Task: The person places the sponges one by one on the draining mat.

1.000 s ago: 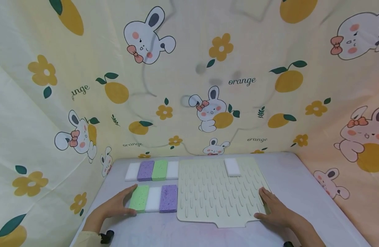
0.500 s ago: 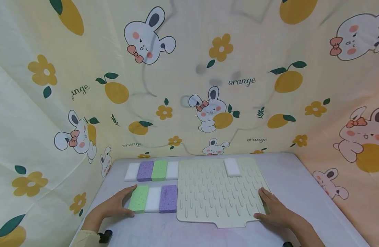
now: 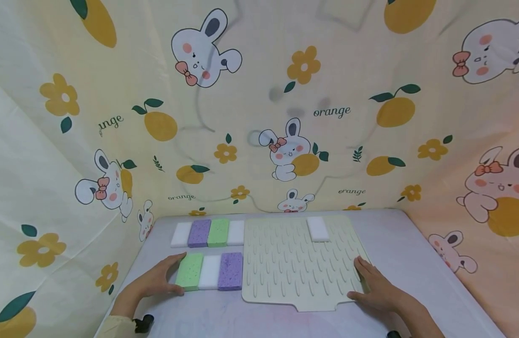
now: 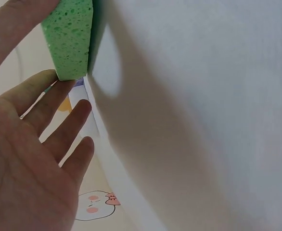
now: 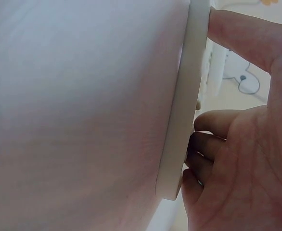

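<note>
In the head view, my left hand [image 3: 155, 278] spans the left side of the green sponge [image 3: 189, 271], thumb by its near corner and index finger by its far one. The left wrist view has the fingertips touching one end of that green sponge [image 4: 69, 36], the other fingers stretched loosely. To its right in the same row lie a white sponge [image 3: 210, 272] and a purple sponge [image 3: 231, 271]. My right hand [image 3: 379, 287] rests at the right edge of the cream ridged board [image 3: 293, 263], fingertips on its top face. A white block [image 3: 317, 229] lies on the board's far part.
Behind the front row sits a second row: a white sponge [image 3: 181, 234], a purple sponge [image 3: 199, 233], a green sponge [image 3: 218, 233] and another white sponge [image 3: 236, 233]. Both rows end at the board's left edge. A printed curtain [image 3: 251, 84] encloses the table [image 3: 225, 314].
My left thumb has drawn back slightly to the left from the green sponge's near corner. My right hand, the board and the sponges stay in place.
</note>
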`<control>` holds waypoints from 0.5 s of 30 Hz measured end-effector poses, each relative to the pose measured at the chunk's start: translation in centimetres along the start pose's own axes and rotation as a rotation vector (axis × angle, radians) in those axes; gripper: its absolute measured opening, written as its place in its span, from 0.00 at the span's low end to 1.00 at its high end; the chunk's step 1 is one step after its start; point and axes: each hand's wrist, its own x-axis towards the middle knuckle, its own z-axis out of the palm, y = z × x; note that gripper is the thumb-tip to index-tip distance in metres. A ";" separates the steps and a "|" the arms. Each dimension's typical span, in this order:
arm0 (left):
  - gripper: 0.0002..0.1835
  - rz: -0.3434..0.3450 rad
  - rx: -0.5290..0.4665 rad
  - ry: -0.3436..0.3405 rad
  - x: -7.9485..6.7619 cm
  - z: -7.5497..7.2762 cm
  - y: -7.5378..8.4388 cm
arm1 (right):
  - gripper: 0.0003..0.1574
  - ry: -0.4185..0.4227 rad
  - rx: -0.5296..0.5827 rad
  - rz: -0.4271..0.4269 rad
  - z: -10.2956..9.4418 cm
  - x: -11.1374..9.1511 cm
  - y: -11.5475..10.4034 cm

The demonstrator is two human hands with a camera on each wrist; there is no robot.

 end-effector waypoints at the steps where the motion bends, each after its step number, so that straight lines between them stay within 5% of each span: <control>1: 0.65 0.000 0.006 0.001 0.0 0.0 0.0 | 0.74 -0.001 -0.001 0.001 0.0 0.0 0.0; 15: 0.63 -0.043 0.100 0.003 -0.8 -1.0 -0.2 | 0.73 0.021 -0.011 -0.010 -0.1 -0.1 -0.4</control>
